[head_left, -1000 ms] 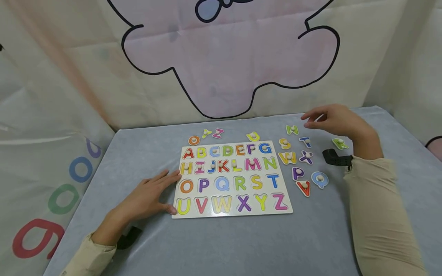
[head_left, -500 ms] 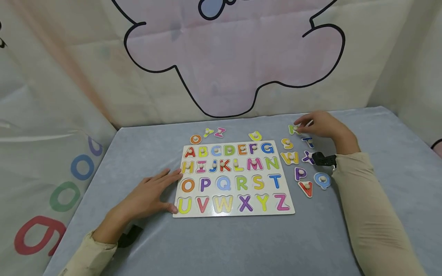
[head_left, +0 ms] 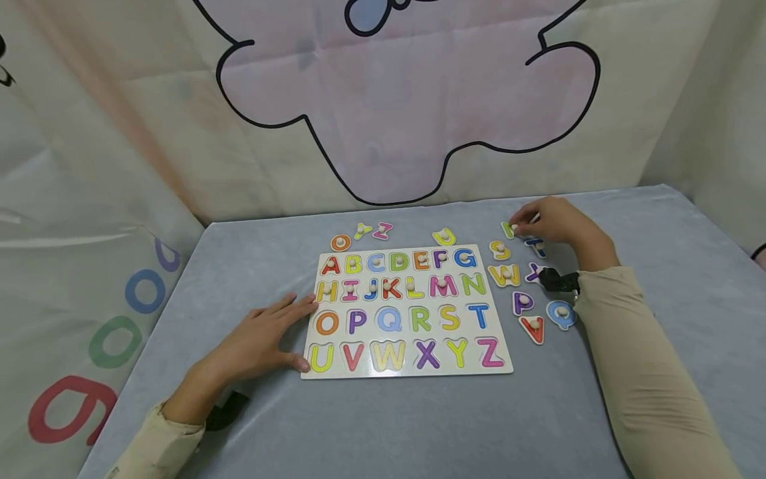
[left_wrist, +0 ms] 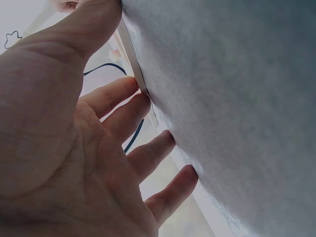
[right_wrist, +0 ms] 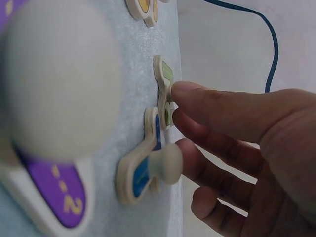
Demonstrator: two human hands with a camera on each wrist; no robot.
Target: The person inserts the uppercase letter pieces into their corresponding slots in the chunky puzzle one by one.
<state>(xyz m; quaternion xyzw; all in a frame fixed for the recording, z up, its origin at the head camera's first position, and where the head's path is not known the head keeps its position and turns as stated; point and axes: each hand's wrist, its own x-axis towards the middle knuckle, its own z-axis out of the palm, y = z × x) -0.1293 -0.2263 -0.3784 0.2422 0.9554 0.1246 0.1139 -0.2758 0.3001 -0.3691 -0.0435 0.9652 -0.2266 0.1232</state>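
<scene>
Grey-blue cloth (head_left: 395,426); left fingers (left_wrist: 152,153) spread, touching board (head_left: 371,309); right fingers (right_wrist: 217,140) pinching green letter (right_wrist: 168,74)

Two hands, left hand (head_left: 257,342) and right hand (head_left: 553,223), with one sleeve (head_left: 646,359) behind each. Between them, one board (head_left: 371,329): thirteen seated letters (head_left: 391,288), thirteen unfilled slots (head_left: 420,319). Twelve loose letters (head_left: 504,275) show: eight on the right hand's side, four ahead, between the hands. One table (head_left: 419,426) beneath both.
</scene>
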